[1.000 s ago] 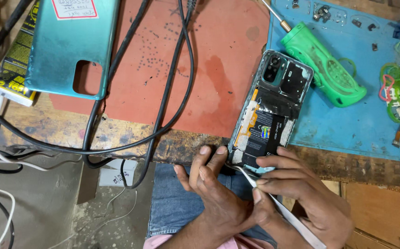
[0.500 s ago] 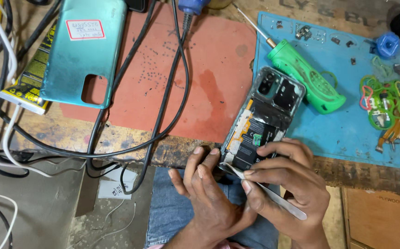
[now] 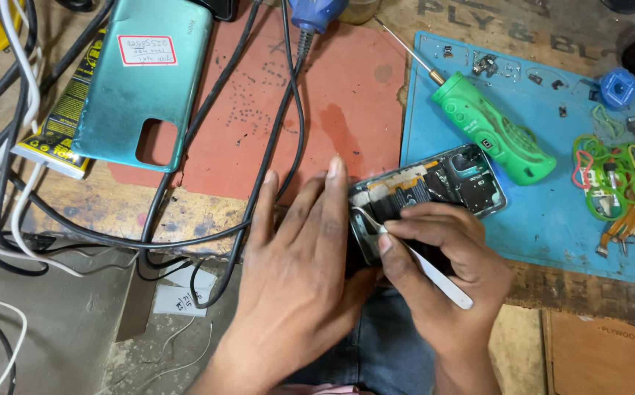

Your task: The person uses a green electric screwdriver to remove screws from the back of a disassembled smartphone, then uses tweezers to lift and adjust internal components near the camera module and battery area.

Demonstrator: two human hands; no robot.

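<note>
The left hand (image 3: 299,271) lies flat and open, fingers spread, its palm side down over the near edge of the surface (image 3: 112,208); its fingertips rest against the near end of an opened phone (image 3: 434,186), steadying it rather than closing around it. The right hand (image 3: 442,263) is closed in a pinch on a pair of metal tweezers (image 3: 412,256), thumb and forefinger pressing the blades, with the tips pointing into the phone's exposed insides just beyond the left hand's middle finger.

The opened phone lies tilted across the edge of a blue work mat (image 3: 551,219), directly ahead of the right hand and touching both hands, its circuit boards and camera modules facing up. Just beyond it on the mat lies a green screwdriver (image 3: 493,132), its thin shaft pointing away toward the upper left. Farther to the right of the right hand sits a tangle of green and yellow rubber bands (image 3: 614,179), and beyond those a small blue cap (image 3: 617,86).

Ahead of the left hand is a red mat (image 3: 332,102), crossed by black cables (image 3: 281,146). Well beyond the left hand and off to its left lies a teal phone back cover (image 3: 142,80), resting partly on a yellow-and-black packet (image 3: 57,135). White cables (image 3: 10,132) run farther left.
</note>
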